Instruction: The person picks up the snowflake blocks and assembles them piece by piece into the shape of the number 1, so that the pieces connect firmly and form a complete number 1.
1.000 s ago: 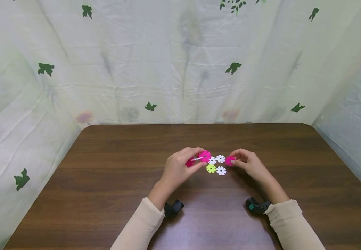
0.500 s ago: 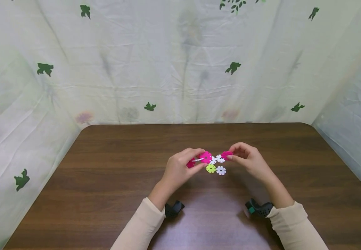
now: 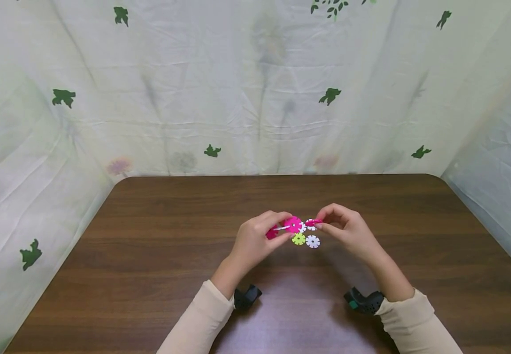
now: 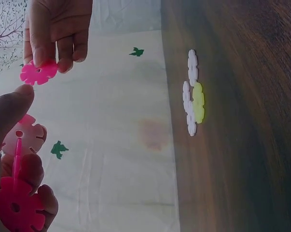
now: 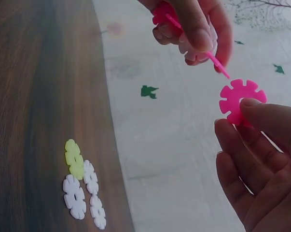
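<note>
My left hand [image 3: 252, 237] grips a joined chain of notched plastic discs. In the left wrist view a pink disc [image 4: 15, 208] and a white disc [image 4: 25, 139] of that chain show, partly covered by fingers. A further pink disc of the chain stands edge-on in the right wrist view. My right hand [image 3: 347, 229] pinches a single pink notched disc [image 5: 242, 92] between thumb and fingers. Its rim is close to the chain's end, with a small gap visible in the right wrist view. Both hands are raised above the table.
Under the hands, a yellow-green disc [image 3: 298, 238] and several white discs, one of them the near white disc [image 3: 313, 241], lie grouped on the brown wooden table [image 3: 175, 255]. A pale cloth [image 3: 237, 98] with green leaf shapes hangs behind.
My right hand has brought its pink disc leftward to the chain and turned it from face-on to nearly edge-on in the head view. The left hand has shifted slightly right.
</note>
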{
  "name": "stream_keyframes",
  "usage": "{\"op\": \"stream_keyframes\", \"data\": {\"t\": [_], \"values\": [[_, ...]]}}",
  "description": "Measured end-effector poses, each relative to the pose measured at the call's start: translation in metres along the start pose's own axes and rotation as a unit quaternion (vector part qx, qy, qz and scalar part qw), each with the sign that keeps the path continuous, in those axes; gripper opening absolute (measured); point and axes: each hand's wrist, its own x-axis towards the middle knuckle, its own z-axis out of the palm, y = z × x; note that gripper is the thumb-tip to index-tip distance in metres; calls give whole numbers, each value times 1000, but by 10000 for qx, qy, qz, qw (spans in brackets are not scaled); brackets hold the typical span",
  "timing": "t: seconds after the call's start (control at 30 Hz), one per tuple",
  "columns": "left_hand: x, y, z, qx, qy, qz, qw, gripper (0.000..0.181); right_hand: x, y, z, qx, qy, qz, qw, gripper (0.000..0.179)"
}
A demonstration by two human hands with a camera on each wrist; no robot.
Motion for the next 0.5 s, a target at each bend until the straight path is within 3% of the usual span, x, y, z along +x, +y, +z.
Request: {"op": "stream_keyframes", "data": {"t": [0.23,0.5], "values": [[0,1,1,-1,-24,81,10000,33,-1,-12,5,36,-27,-77,10000,14],[-1,3,3,-285,-132,92,9995,36,-3,-14,8,-131,79,-602,9981,17]]}}
